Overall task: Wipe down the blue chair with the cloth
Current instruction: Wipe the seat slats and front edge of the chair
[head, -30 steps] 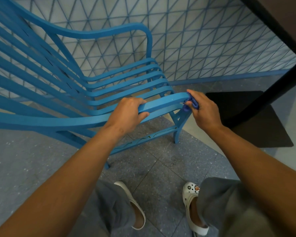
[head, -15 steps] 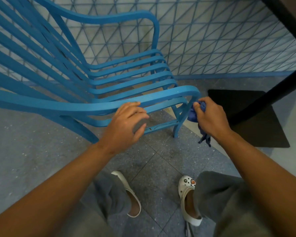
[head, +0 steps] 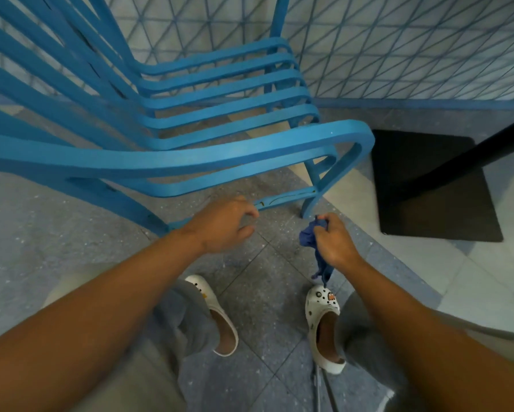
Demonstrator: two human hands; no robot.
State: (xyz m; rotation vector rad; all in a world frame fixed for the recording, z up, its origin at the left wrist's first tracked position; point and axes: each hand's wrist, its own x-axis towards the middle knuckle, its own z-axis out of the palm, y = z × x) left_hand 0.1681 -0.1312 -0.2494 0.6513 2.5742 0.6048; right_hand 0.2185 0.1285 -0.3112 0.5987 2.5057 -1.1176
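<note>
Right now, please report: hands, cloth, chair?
Left hand open, off the chair. Right hand grips cloth, low near front leg. Nothing in the way.

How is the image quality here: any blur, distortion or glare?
Head view: strong wide-angle bending of the blue chair slats and wall grid; left hand slightly motion-blurred; right hand and cloth sharper; soft sheen on the armrest, no harsh glare; corners dim.

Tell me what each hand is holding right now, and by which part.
The right hand grips the dark blue cloth around its bunched upper part; one end dangles below. The left hand holds nothing, fingers loosely curled near the blue chair.
</note>
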